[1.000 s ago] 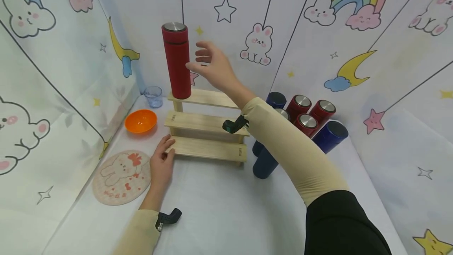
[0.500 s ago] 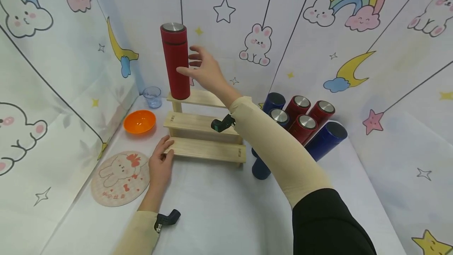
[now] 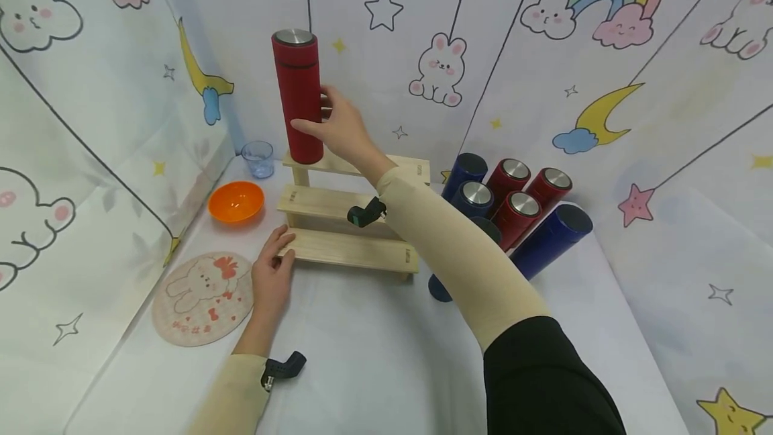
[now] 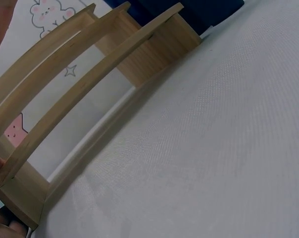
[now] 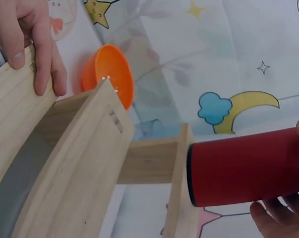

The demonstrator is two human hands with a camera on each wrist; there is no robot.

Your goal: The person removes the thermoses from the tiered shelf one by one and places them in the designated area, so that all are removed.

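Observation:
A red vacuum flask (image 3: 297,96) with a steel-topped lid stands upright at the left end of the top step of a three-tier wooden rack (image 3: 347,250). My right hand (image 3: 341,127) holds it from the right, thumb across the front and fingers behind. In the right wrist view, the flask's dark base meets the top step, with thumb and fingers on opposite sides. My left hand (image 3: 272,280) grips the left end of the lowest step, fingers on top and thumb at the front edge. The left wrist view shows only a small part of that hand.
To the right stand several blue and red flasks (image 3: 524,212), one blue flask (image 3: 552,240) leaning outward in view; my right forearm hides some. An orange bowl (image 3: 236,202), a blue glass (image 3: 258,159) and a round rabbit mat (image 3: 202,299) lie left of the rack. Printed cloth walls surround the table.
My right hand has moved left onto the red flask, its fingers going behind it. The flask stays on the top step. My left hand keeps its place on the rack.

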